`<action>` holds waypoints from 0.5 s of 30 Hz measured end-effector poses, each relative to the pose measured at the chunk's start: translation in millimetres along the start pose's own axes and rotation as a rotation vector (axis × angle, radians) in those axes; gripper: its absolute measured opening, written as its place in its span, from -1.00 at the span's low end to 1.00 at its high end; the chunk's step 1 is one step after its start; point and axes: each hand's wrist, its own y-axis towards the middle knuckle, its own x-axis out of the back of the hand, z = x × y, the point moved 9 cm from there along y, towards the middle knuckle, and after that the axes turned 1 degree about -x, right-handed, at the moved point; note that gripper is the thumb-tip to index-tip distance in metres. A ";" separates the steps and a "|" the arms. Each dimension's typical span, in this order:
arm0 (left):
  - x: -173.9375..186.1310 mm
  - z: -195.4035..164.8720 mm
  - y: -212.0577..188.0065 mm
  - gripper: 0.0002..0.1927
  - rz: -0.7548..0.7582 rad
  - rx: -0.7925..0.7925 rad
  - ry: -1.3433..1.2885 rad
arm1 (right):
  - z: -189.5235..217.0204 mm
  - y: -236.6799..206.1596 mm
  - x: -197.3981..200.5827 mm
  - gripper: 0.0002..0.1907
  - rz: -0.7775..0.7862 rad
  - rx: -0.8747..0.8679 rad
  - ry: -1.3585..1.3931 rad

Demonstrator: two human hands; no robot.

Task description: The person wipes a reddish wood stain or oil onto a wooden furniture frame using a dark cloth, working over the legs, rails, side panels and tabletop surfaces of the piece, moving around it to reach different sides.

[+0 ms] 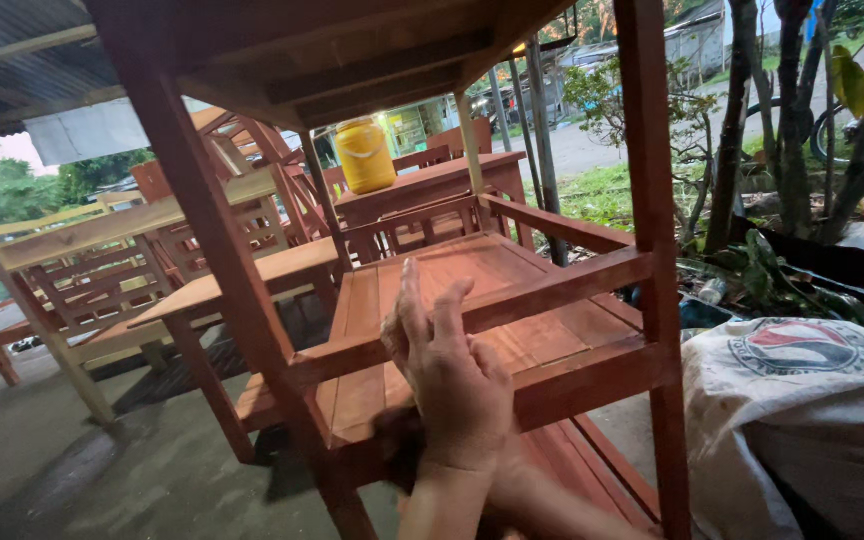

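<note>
One hand (452, 375) rests against the front rail (512, 305) of a red-brown wooden rack (512, 270), fingers open and straight. Which hand it is, I cannot tell. A sack (802, 420) lies right

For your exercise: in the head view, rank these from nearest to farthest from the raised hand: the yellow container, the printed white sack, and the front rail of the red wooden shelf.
Measured from the raised hand:
1. Front rail of the red wooden shelf, right against the hand, crossing behind its fingers.
2. Printed white sack, lower right, beside the shelf.
3. Yellow container, far back on a table, above and left of the hand.
</note>
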 end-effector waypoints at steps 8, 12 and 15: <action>-27.4 -12.9 1.5 -0.42 0.031 -0.012 -0.011 | -53.4 -4.3 149.7 -0.72 -0.120 0.285 -0.514; -35.3 -14.0 0.6 -0.41 0.032 -0.001 -0.031 | -100.7 2.2 211.6 -0.67 -0.272 -0.332 -0.840; -38.7 -12.6 0.2 -0.39 0.045 0.017 -0.039 | -62.7 0.4 207.5 -0.76 -0.275 0.126 -0.817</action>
